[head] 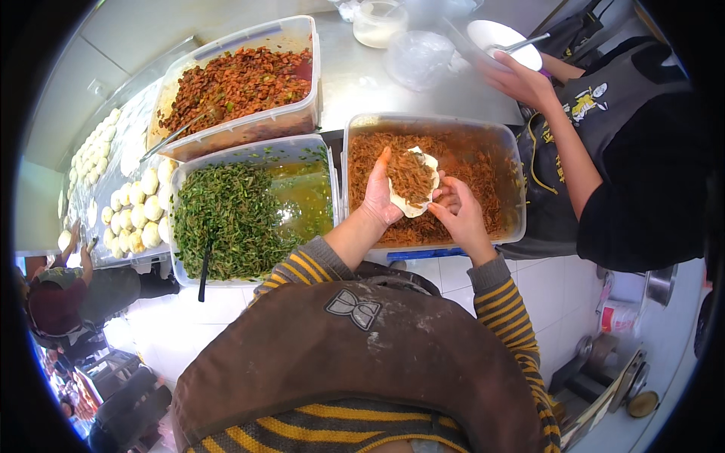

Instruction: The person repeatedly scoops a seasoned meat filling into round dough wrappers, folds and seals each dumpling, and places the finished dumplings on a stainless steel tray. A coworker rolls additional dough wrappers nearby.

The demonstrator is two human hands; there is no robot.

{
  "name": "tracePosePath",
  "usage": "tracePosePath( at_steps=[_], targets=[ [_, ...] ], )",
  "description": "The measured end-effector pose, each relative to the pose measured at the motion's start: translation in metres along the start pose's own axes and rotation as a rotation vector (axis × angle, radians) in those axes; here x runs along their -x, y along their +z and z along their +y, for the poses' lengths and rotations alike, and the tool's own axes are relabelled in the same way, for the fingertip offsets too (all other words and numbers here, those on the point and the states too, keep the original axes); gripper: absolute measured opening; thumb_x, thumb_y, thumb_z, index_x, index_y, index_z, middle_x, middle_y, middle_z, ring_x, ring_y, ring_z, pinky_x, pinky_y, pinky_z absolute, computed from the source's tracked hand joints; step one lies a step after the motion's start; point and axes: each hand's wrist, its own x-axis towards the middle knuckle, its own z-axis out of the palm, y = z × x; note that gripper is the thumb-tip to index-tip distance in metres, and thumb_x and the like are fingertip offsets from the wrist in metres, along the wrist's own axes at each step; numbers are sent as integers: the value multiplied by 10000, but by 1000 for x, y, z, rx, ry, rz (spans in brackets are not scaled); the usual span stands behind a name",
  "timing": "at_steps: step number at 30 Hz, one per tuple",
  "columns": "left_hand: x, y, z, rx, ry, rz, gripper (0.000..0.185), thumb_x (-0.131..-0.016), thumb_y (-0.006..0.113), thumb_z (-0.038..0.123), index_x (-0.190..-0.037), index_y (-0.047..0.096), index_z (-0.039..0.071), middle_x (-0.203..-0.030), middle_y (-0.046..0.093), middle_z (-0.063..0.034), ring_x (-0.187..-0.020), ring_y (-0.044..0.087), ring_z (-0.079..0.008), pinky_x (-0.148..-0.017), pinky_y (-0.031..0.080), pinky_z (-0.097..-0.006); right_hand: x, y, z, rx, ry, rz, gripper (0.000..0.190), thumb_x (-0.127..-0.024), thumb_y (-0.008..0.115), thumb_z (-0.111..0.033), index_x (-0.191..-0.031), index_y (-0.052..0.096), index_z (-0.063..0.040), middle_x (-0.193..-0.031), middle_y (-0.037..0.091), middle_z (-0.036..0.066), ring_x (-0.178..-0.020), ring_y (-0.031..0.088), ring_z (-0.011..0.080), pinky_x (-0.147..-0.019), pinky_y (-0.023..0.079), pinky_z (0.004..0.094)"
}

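My left hand cradles a round dough wrapper from its left side and below. A mound of brown shredded filling covers most of the wrapper, leaving a pale rim. At the wrapper's lower right edge, my right hand pinches the dough between thumb and fingers. Both hands are above a clear plastic tub of the same shredded filling. Part of the wrapper's underside is hidden by my left palm.
To the left stand tubs of chopped greens and reddish diced filling. Dough balls lie on the floured worktop beyond them. At right, a co-worker's hand holds a white bowl with a spoon. Another person works far left.
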Motion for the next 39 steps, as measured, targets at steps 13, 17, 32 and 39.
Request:
tracePosePath(
  at_steps=[13,17,32,39],
  targets=[
    [0,3,-5,-19,13,36,742,-938,409,610,-1347,460,-7,-1281,546,-272,-1158,560,-420,-990,468,-526,-10,14,21,-10,-120,119,88,-887,609,31,-974,599,28,-936,597,27,-723,585,84,-627,498,220],
    [-1,7,-4,1,3,37,711,-941,420,600,-1322,492,4,-1267,569,-240,-1143,580,-384,-983,478,-511,-12,17,22,-130,-104,187,91,-899,604,11,-988,589,23,-942,599,34,-757,584,83,-672,493,216],
    [3,16,-3,-124,-34,104,439,-952,554,428,-1169,583,48,-1097,658,-136,-939,672,-273,-823,582,-421,-20,6,19,-32,-108,154,85,-901,575,2,-966,611,45,-756,621,28,-630,578,87,-557,463,251],
    [10,12,0,-467,46,249,305,-901,658,160,-1165,573,33,-1057,661,-110,-937,675,-232,-785,595,-389,-25,3,21,-222,122,94,119,-925,569,-36,-1022,601,25,-736,599,29,-607,560,71,-517,453,232]
  ],
)
